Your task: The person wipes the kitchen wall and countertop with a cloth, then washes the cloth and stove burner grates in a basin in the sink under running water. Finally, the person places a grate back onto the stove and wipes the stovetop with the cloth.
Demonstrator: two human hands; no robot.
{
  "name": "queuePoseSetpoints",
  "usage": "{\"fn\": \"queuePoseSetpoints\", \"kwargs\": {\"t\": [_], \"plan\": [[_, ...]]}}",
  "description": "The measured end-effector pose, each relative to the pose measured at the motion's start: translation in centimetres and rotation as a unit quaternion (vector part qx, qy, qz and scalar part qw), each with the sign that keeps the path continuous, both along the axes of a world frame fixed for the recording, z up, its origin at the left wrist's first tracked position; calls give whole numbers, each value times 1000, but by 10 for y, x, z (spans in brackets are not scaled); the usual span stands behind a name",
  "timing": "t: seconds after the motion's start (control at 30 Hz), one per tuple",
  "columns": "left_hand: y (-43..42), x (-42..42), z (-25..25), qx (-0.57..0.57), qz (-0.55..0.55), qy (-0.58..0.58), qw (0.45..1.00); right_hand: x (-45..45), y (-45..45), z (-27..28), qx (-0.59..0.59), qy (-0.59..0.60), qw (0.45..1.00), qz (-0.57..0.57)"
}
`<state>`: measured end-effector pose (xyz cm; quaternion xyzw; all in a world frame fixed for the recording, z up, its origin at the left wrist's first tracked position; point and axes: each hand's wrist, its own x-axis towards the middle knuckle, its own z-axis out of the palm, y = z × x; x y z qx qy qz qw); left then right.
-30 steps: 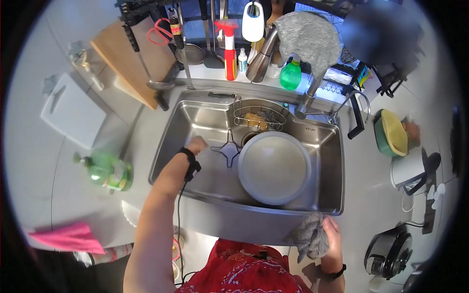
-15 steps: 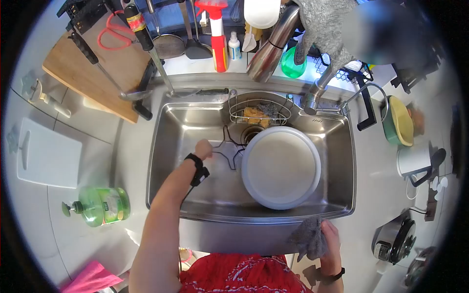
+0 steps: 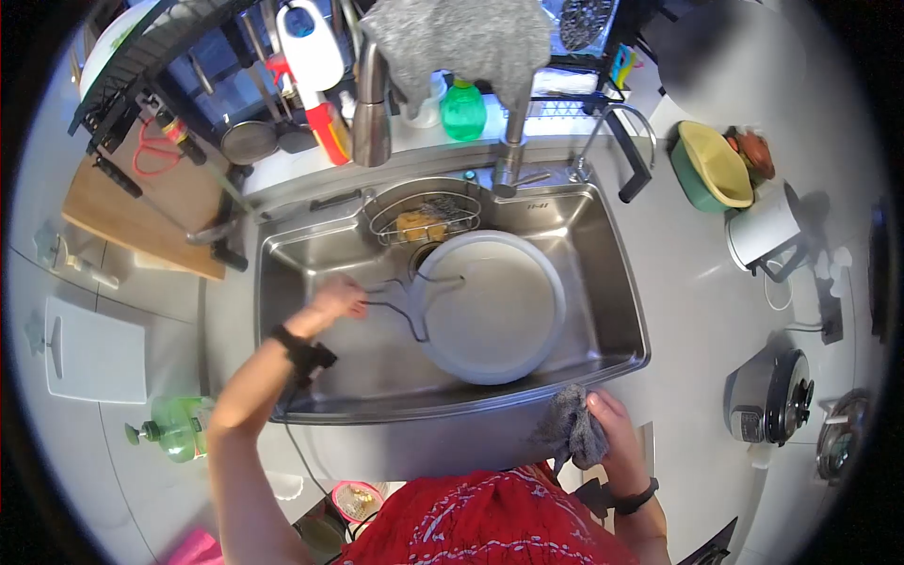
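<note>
My left hand [image 3: 339,299] is closed on one end of a thin black wire rack [image 3: 388,305], with prongs that spread to the right. The prongs overlap the left part of a round white basin [image 3: 499,315] in the metal sink [image 3: 598,292]; whether they touch it I cannot tell. In front of the sink's right front edge, my right hand [image 3: 614,428] grips a crumpled grey cloth [image 3: 574,435]. Behind the basin, a wire caddy [image 3: 386,231] holds a yellow sponge [image 3: 421,226] and a dark scourer.
The faucet [image 3: 509,165] stands behind the sink, with a grey towel [image 3: 457,42] hanging above. On the left are a wooden board [image 3: 141,207] and a green soap bottle [image 3: 179,428]. To the right stand a green-yellow tub [image 3: 706,169], a white pitcher [image 3: 763,231] and a cooker [image 3: 772,395].
My left hand has raised the wire rack off the sink floor, and its prongs now overlap the basin. The right hand keeps the grey cloth. The view has shifted to the right.
</note>
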<state>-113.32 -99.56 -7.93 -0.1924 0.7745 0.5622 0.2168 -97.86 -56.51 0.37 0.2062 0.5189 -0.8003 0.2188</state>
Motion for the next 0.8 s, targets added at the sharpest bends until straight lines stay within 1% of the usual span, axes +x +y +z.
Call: {"fn": "queuePoseSetpoints", "kwargs": {"t": [0.03, 0.07, 0.13, 0.17, 0.2, 0.23, 0.27, 0.3, 0.33, 0.37, 0.4, 0.43, 0.47, 0.53, 0.63, 0.67, 0.7, 0.73, 0.77, 0.8], "plan": [[23, -6, -12, 6, -23, -26, 999, -1, 2, 3, -2, 3, 1000, -8], [45, -16, -24, 25, -46, -93, 994, -1, 6, 5, -4, 4, 1000, -15], [96, -26, -42, -102, -149, -85, 980, 2, 22, 0, 3, 13, 1000, -13], [96, -32, -86, -72, -199, -40, 977, 3, 31, -3, 7, 16, 1000, -12], [91, -40, -155, -40, -248, 5, 968, 4, 38, -2, 20, 14, 1000, -15], [95, -43, -176, -71, -317, 38, 945, 4, 45, 0, 33, 11, 999, -18], [103, -46, -183, -100, -379, 77, 917, 4, 52, 1, 46, 8, 999, -21], [111, -51, -189, -189, -458, 102, 862, 4, 57, -1, 39, 6, 999, -37], [119, -56, -196, -274, -530, 126, 792, 3, 62, -3, 33, 5, 998, -53], [133, -56, -179, -253, -443, 35, 859, 3, 67, -5, 26, 3, 997, -68], [152, -53, -145, -228, -347, -57, 908, 2, 73, -9, 26, -3, 997, -71], [161, -51, -128, -201, -242, -148, 938, 2, 78, -12, 26, -9, 997, -73], [162, -51, -133, -255, -282, -66, 923, 0, 82, -15, 24, -14, 997, -74], [161, -46, -153, -351, -352, 102, 862, -6, 87, -20, 11, -14, 997, -73], [160, -37, -178, -425, -390, 284, 766, -18, 91, -23, -8, -14, 998, -67], [164, -33, -205, -437, -389, 221, 780, -22, 92, -23, -14, -14, 998, -64], [173, -30, -244, -448, -387, 158, 790, -27, 92, -23, -15, -17, 998, -64], [175, -31, -254, -447, -392, 135, 793, -31, 91, -23, -15, -22, 998, -63], [179, -32, -253, -445, -396, 111, 795, -35, 90, -24, -16, -26, 998, -61], [175, -35, -251, -434, -408, 129, 793, -39, 90, -26, -22, -30, 997, -62]]}}
